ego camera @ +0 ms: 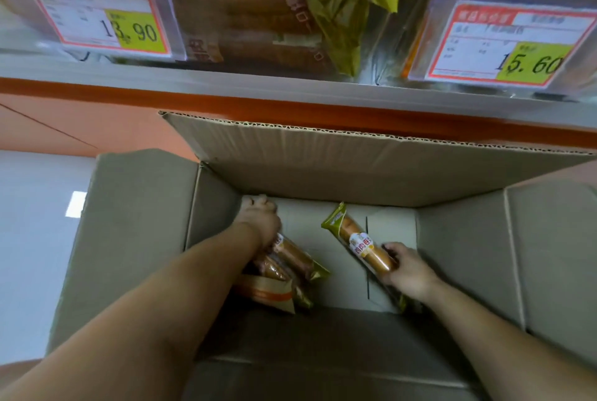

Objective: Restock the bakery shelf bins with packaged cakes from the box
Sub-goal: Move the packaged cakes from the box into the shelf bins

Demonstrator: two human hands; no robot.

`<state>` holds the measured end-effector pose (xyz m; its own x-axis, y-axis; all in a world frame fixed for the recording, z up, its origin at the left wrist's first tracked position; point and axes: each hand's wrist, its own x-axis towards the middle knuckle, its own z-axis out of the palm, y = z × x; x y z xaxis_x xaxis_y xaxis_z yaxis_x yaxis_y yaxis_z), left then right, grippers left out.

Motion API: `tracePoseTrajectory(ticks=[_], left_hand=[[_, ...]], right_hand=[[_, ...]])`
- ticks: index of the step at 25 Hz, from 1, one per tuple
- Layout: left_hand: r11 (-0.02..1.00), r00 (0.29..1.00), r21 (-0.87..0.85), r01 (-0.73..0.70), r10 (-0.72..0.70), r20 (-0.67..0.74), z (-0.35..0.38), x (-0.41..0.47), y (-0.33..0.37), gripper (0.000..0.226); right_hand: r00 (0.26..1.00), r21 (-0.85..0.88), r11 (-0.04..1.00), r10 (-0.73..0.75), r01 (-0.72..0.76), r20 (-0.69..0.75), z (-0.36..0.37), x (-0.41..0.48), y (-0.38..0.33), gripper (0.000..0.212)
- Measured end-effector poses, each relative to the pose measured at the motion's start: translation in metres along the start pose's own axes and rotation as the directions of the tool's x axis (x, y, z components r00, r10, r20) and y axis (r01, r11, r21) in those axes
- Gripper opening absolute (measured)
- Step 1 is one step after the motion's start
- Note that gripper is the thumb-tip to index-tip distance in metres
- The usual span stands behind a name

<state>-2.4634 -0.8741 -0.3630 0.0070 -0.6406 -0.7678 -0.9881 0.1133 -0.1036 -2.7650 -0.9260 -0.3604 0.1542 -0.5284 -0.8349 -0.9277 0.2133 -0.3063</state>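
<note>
Packaged cake, a roll in a clear wrapper with green crimped ends, lies just right of centre in the frame, inside the cardboard box near its floor. The right hand grips its lower half, fingers and thumb curled round the wrapper.

Orientation: the long axis runs diagonally. One green end points to the upper left. The other passes under the hand toward the lower right.

The left hand is at the box's far left corner. Its fingers are bent over the upper ends of a bundle of cakes. The grip appears closed, though the hand hides the fingertips. These packs lie on the same diagonal, with their green ends toward the lower right. An orange-striped packet lies just below them.

Step in hand, as judged: picking up the last stock from a nearly emptied box.

The next move calls for lifting both loads clear of the raised box flaps and carrying them to the shelf bin at the top of the frame. That bin stands between the price tags reading 13.90 and 15.60. The rolls should be turned to match the packs already lying there. The multi-pack grip on the left could slip.
</note>
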Motion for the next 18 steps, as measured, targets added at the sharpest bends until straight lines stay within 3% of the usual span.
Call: tracePoseTrajectory(ticks=[4,8,10,12,14,16,18], left_hand=[[0.998,0.999,-0.032,-0.048,0.048,-0.016,-0.022,-0.020,-0.006,0.034],[0.958,0.994,-0.265,-0.110,0.100,-0.054,-0.038,-0.040,-0.013,0.024],[0.914,0.996,-0.397,-0.084,0.089,-0.007,-0.042,-0.051,-0.014,0.028],[0.854,0.993,-0.520,-0.021,0.077,0.087,-0.036,-0.063,-0.015,0.048],[0.833,0.977,-0.551,0.046,0.078,0.199,-0.024,-0.077,-0.012,0.061],[0.832,0.970,-0.550,0.068,0.073,0.230,-0.011,-0.085,-0.005,0.058],[0.822,0.984,-0.566,0.063,0.044,0.174,-0.010,-0.096,0.001,0.053]], right_hand=[[0.997,0.090,0.996,-0.004,-0.003,0.077,-0.001,-0.004,-0.007,0.048],[0.998,0.136,0.990,-0.031,0.025,0.048,-0.008,-0.012,-0.012,0.038],[0.998,0.142,0.989,-0.051,0.046,0.030,-0.012,-0.021,-0.016,0.031],[0.997,0.128,0.989,-0.079,0.076,0.016,-0.012,-0.033,-0.020,0.029],[0.995,0.109,0.989,-0.104,0.104,-0.003,-0.012,-0.047,-0.024,0.030],[0.993,0.083,0.989,-0.119,0.120,-0.018,-0.012,-0.058,-0.025,0.028],[0.989,0.085,0.985,-0.146,0.148,-0.029,-0.013,-0.071,-0.026,0.027]])
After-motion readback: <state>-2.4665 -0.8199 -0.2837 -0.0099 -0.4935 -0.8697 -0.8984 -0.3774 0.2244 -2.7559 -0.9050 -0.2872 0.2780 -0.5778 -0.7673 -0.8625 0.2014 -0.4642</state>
